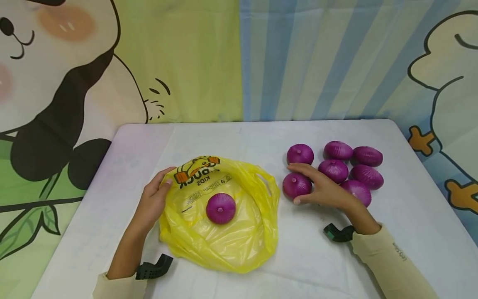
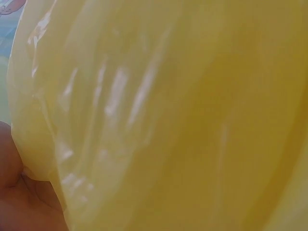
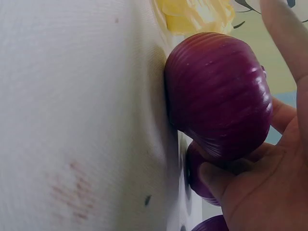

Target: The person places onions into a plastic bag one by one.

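My left hand point(image 1: 152, 201) pinches the left rim of a yellow plastic bag point(image 1: 257, 220), thumb inside and fingers behind. The bag's mouth is spread wide, and a purple onion point(image 1: 220, 208) lies inside it. Yellow plastic point(image 2: 159, 115) fills most of the left wrist view. My right hand point(image 1: 323, 187) reaches around another purple onion point(image 1: 296, 185) on the table, fingers on the far side and thumb on the near side. In the right wrist view that onion point(image 3: 219, 91) still rests on the cloth, with the thumb standing off its surface.
Several more purple onions point(image 1: 333, 170) sit grouped to the right, partly behind my right hand and wrist. One onion point(image 1: 300, 153) lies just beyond my right fingers. The table point(image 1: 209, 139) has a white cloth; a cartoon-printed curtain point(image 1: 194, 62) hangs behind it.
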Demonstrator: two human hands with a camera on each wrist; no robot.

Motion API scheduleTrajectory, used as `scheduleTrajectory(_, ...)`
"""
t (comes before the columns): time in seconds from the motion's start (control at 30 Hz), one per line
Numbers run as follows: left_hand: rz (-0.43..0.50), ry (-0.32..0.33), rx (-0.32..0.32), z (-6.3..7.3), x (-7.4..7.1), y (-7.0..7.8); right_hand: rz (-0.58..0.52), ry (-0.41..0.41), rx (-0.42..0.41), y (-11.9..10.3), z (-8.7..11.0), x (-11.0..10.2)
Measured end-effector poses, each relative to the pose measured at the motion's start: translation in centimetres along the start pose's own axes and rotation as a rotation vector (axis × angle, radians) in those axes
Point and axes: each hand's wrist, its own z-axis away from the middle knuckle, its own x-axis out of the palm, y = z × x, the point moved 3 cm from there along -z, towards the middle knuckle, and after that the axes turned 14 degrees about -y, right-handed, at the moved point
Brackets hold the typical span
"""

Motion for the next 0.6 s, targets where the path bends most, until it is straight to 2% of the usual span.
scheduleTrajectory(0.6, 0.027, -0.007, -0.015, 0.24, 0.09, -0.05, 0.028, 0.035, 0.058, 0.08, -0.20, 0.30)
